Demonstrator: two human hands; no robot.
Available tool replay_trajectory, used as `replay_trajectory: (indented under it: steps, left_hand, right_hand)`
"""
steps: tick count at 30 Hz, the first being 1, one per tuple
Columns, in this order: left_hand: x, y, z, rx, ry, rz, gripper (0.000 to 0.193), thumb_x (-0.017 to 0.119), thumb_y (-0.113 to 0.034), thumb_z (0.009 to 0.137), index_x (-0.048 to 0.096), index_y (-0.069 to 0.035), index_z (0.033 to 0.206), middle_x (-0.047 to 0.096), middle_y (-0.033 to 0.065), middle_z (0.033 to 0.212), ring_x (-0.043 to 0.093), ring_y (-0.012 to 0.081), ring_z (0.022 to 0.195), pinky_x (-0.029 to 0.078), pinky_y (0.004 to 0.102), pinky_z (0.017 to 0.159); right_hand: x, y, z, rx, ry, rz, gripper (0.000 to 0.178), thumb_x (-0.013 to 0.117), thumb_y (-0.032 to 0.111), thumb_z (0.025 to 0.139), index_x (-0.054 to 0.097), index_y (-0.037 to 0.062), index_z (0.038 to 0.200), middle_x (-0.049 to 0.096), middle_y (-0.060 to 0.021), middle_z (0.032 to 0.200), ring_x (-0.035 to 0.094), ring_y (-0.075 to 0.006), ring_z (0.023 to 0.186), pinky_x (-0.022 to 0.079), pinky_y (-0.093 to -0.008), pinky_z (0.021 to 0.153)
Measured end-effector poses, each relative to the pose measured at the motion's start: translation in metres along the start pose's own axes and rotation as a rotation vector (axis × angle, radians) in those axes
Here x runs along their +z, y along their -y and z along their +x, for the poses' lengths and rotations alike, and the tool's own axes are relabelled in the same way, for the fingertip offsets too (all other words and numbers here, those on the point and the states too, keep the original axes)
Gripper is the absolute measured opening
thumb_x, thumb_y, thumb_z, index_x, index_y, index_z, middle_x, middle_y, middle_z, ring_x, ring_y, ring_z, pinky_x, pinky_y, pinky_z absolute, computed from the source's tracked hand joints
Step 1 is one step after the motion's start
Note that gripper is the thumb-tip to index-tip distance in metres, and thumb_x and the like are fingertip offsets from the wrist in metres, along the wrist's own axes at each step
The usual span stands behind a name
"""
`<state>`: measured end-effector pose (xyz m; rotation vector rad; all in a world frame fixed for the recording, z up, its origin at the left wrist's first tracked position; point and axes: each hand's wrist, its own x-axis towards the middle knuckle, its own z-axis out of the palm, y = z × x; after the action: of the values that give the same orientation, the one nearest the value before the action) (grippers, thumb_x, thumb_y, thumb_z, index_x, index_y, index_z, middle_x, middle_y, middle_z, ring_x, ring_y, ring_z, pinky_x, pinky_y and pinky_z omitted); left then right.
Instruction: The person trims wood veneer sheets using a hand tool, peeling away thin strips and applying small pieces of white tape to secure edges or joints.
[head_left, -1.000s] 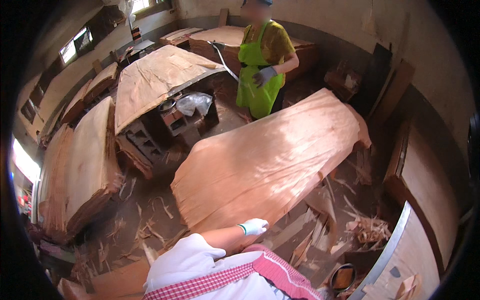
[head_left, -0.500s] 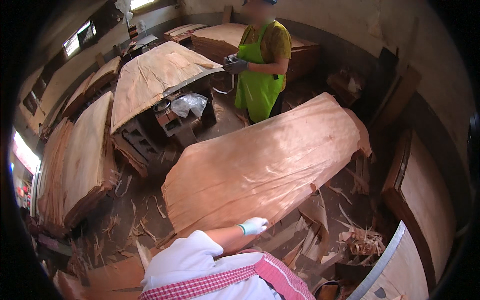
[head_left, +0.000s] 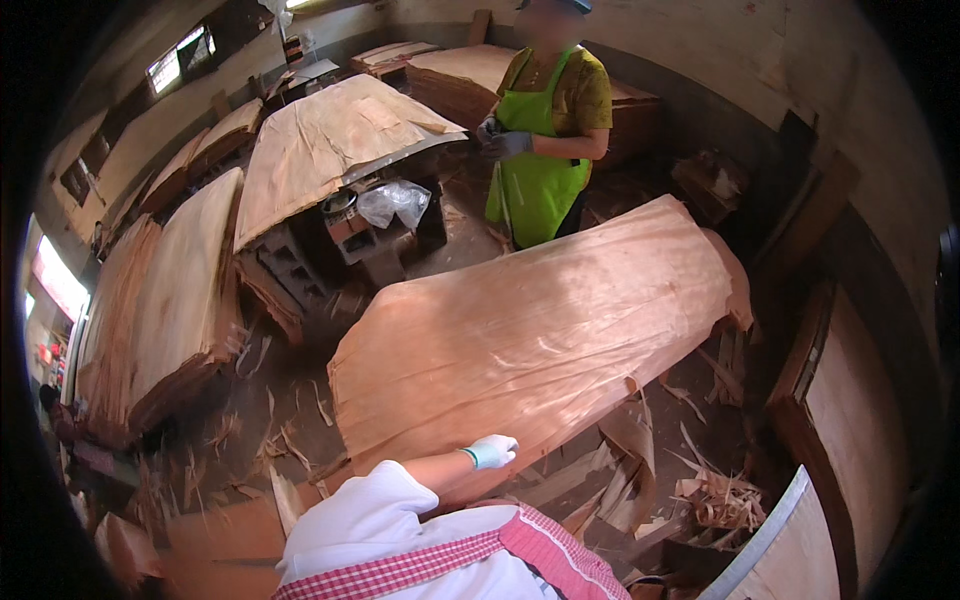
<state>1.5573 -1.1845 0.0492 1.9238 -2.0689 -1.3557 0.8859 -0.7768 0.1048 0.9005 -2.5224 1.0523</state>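
Note:
A large thin sheet of reddish wood veneer (head_left: 540, 340) lies spread across the middle, slanting from near left to far right. My left hand (head_left: 492, 452), in a pale glove with a white sleeve behind it, grips the sheet's near edge. My right hand is out of view. At the far end stands a co-worker in a green apron (head_left: 535, 170), gloved hands (head_left: 500, 135) held together at the chest and not touching the sheet.
Stacks of pale veneer (head_left: 170, 300) fill the left side. Another sheet (head_left: 330, 140) rests on concrete blocks (head_left: 290, 265) beside a plastic bag (head_left: 395, 200). Broken veneer scraps (head_left: 700, 490) litter the floor. Boards (head_left: 850, 420) lean at the right.
The veneer sheet has slid toward me and to the left with my left hand on its edge. The co-worker has drawn both hands together at the chest.

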Motion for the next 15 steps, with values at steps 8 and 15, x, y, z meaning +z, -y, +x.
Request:
replay_trajectory:
  steps: [8, 15]
  left_hand:
    - [0.017, 0.007, -0.008, -0.004, 0.04, 0.018, 0.036, 0.051, -0.024, 0.088, 0.061, -0.009, 0.119, 0.063, 0.0164, 0.119, 0.059, 0.0329, 0.113, 0.046, 0.0424, 0.096]
    - [0.012, 0.001, -0.002, -0.009, 0.023, 0.003, 0.036, 0.052, -0.024, 0.088, 0.061, -0.008, 0.119, 0.063, 0.017, 0.118, 0.059, 0.0333, 0.112, 0.046, 0.0422, 0.095]
  right_hand:
    - [0.01, 0.047, -0.054, 0.665, 0.419, -0.467, 0.058, 0.063, 0.043, 0.087, 0.06, -0.0028, 0.122, 0.063, -0.0255, 0.116, 0.059, -0.0383, 0.11, 0.046, -0.0403, 0.095]
    - [0.022, 0.032, -0.064, 0.547, 0.299, -0.235, 0.057, 0.069, 0.038, 0.083, 0.06, -0.0032, 0.123, 0.062, -0.0231, 0.12, 0.059, -0.0351, 0.11, 0.045, -0.0381, 0.095]
